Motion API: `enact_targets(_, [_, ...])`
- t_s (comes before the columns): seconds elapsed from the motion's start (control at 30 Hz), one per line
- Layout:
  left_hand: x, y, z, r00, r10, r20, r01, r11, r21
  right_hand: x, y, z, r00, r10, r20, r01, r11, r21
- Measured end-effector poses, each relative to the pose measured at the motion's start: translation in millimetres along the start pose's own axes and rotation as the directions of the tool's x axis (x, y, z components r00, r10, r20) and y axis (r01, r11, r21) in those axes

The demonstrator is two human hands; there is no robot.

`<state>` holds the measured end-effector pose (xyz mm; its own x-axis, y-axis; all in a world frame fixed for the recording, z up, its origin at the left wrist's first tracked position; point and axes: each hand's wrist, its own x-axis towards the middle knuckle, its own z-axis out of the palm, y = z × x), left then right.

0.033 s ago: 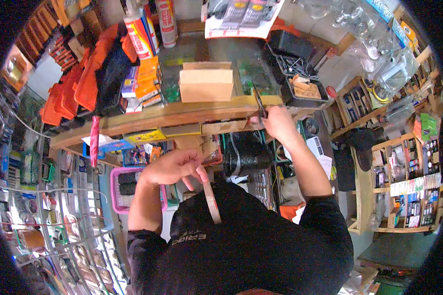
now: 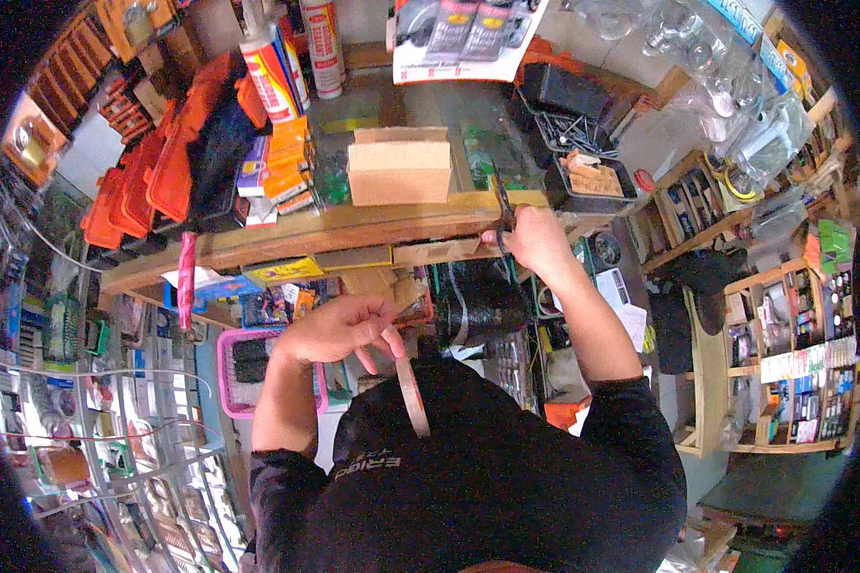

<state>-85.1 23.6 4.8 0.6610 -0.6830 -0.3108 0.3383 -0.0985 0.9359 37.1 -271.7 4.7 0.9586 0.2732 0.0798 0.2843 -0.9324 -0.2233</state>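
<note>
Left hand — pinching beige tape roll | right hand — clamped on scissors | hands apart | cardboard box atop counter

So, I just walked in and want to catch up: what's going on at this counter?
A person in a black shirt is at a cluttered counter. The left hand holds what looks like a roll of tape, seen edge-on, hanging from its fingers in front of the shirt. The right hand holds what look like dark scissors by the counter's wooden edge, tips pointing away from the person. A small cardboard box sits on the counter, touched by neither hand.
</note>
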Motion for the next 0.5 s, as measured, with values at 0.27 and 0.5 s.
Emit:
enact_targets(0.27, [9.0, 7.2, 3.5, 0.998, 0.056, -0.043, -0.057, 0.998, -0.036, 49.6, -7.7, -24.7, 0.998, -0.018, -0.052, 0.024, 0.992, 0.127])
enact_targets(0.5, [18.6, 8.6, 15.7, 0.985, 0.121, -0.124, -0.124, 0.992, -0.021, 96.2, 5.3, -30.4, 0.94, -0.061, 0.336, 0.013, 0.99, 0.141])
